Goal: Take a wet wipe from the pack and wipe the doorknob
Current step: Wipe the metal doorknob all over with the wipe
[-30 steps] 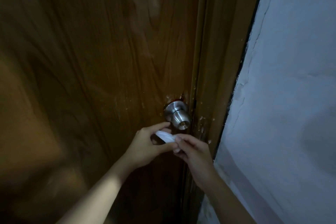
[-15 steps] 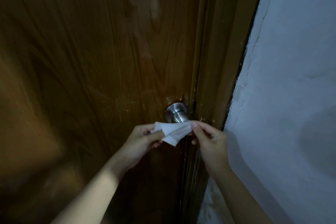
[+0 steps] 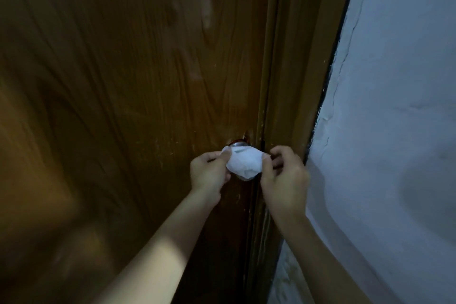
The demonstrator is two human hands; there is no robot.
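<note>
Big brown wooden door (image 3: 123, 81) across the left, door frame (image 3: 296, 81) beside it, pale cracked wall (image 3: 394, 106) on the right. Left hand (image 3: 209, 173) pinching the left edge of the wet wipe (image 3: 244, 163), fingers curled round it. Right hand (image 3: 283, 175) pinching the right edge, thumb on the cloth. Wipe stretched between both hands, draped over the metal doorknob (image 3: 238, 143), only a sliver of metal peeking above. Risk from here: thin wet cloth slipping off the smooth rounded knob if either pinch loosens, or only the front getting wiped while the far side and neck get missed. Pack nowhere in view.
</note>
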